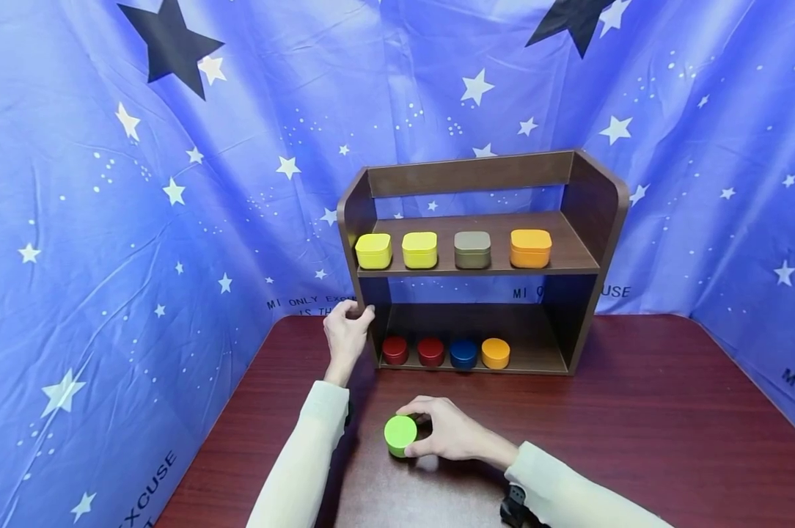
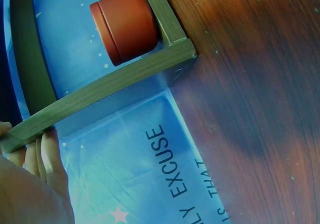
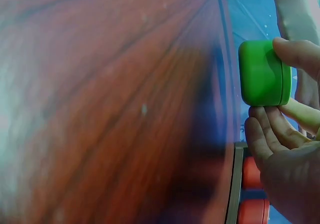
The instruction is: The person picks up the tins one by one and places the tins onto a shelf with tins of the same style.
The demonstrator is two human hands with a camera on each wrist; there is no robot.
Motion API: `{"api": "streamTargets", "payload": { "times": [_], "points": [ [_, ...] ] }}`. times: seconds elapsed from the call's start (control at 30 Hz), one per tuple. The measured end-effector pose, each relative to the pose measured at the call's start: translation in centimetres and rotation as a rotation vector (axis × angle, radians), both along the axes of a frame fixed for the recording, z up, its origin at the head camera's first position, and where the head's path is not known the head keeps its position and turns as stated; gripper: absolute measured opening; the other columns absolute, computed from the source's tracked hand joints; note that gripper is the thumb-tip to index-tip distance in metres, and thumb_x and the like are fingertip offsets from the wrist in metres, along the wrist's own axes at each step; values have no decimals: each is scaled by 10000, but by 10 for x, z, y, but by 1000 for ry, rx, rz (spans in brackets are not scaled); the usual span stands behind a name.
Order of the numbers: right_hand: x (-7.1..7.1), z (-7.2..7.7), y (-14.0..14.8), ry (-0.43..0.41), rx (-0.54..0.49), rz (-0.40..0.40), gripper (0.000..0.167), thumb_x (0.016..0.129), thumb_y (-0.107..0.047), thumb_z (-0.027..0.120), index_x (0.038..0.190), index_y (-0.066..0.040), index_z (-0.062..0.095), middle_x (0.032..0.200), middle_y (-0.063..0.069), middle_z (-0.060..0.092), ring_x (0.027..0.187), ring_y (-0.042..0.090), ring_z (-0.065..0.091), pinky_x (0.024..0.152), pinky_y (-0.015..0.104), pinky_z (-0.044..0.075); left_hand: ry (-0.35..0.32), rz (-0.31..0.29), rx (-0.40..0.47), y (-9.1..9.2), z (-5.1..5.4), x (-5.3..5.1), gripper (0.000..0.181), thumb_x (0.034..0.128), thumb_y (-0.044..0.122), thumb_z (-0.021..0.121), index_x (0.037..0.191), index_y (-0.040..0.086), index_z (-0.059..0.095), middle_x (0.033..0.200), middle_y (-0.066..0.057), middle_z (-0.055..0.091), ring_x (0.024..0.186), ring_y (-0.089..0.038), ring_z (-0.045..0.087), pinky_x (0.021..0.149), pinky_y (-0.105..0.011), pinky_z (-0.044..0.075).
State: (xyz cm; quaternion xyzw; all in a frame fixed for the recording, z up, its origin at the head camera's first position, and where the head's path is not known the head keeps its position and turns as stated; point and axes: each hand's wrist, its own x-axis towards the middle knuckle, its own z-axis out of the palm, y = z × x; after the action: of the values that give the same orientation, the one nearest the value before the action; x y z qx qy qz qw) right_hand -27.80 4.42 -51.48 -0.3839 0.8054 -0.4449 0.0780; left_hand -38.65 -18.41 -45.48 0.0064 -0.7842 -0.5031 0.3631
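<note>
My right hand (image 1: 452,431) pinches a lime-green round tin (image 1: 400,435) between thumb and fingers, in front of the brown two-tier shelf (image 1: 477,273). In the right wrist view the green tin (image 3: 261,73) shows its side and lid seam, apart from the tabletop. At the shelf's left side, my left hand (image 1: 347,335) grips the edge of the side panel. The left wrist view shows the fingers of that hand (image 2: 35,189) on one face of the panel (image 2: 100,95), with the thumb on the other, partly cut off by the frame.
On the upper tier stand two yellow tins (image 1: 374,251), a grey-green tin (image 1: 472,250) and an orange tin (image 1: 530,248). Below are two red tins (image 1: 394,350), a blue tin (image 1: 463,354) and an orange-yellow tin (image 1: 496,353). A blue star-patterned curtain (image 1: 239,183) surrounds the reddish-brown table (image 1: 668,411).
</note>
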Motion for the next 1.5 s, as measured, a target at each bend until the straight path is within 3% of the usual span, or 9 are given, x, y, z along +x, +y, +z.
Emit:
{"api": "streamTargets", "payload": {
  "times": [0.27, 0.5, 0.83, 1.27, 1.5],
  "points": [
    [-5, 3, 14, 50, -3, -30, 524, 852, -222, 910, 1307, -29, 737, 1230, 70, 773, 1102, 76, 690, 1001, 288, 611, -8, 7, -4, 0, 2, 1, 155, 853, 165, 852, 830, 32, 776, 856, -169, 789, 840, -322, 699, 803, -337, 513],
    [-10, 4, 30, 27, 20, -83, 537, 851, -247, 908, 1326, -63, 737, 1272, 67, 761, 1115, 108, 704, 992, 253, 601, -9, 3, 0, 1, 1, 0, 164, 852, 164, 853, 834, 24, 769, 865, -179, 784, 841, -328, 694, 805, -341, 510],
    [-13, 6, 53, 14, 12, -128, 519, 855, -252, 903, 1316, -79, 739, 1252, 61, 754, 1104, 135, 722, 1003, 352, 624, 2, 12, -6, 1, -1, 1, 156, 847, 165, 851, 813, 34, 773, 838, -166, 784, 815, -306, 691, 789, -337, 507],
    [-20, 8, 86, 40, -3, -207, 530, 854, -261, 906, 1312, -55, 735, 1227, 90, 743, 1023, 59, 721, 924, 225, 596, 4, 9, -13, 1, -1, 2, 174, 842, 158, 850, 799, 25, 746, 831, -174, 761, 792, -273, 658, 776, -309, 494],
    [-23, 8, 101, 45, 13, -245, 534, 863, -260, 904, 1321, -46, 732, 1232, 97, 755, 1015, 65, 721, 906, 232, 597, 10, 10, -12, 1, 0, 1, 165, 843, 149, 849, 802, 21, 753, 837, -179, 770, 806, -297, 671, 788, -320, 495]
  ]
}}
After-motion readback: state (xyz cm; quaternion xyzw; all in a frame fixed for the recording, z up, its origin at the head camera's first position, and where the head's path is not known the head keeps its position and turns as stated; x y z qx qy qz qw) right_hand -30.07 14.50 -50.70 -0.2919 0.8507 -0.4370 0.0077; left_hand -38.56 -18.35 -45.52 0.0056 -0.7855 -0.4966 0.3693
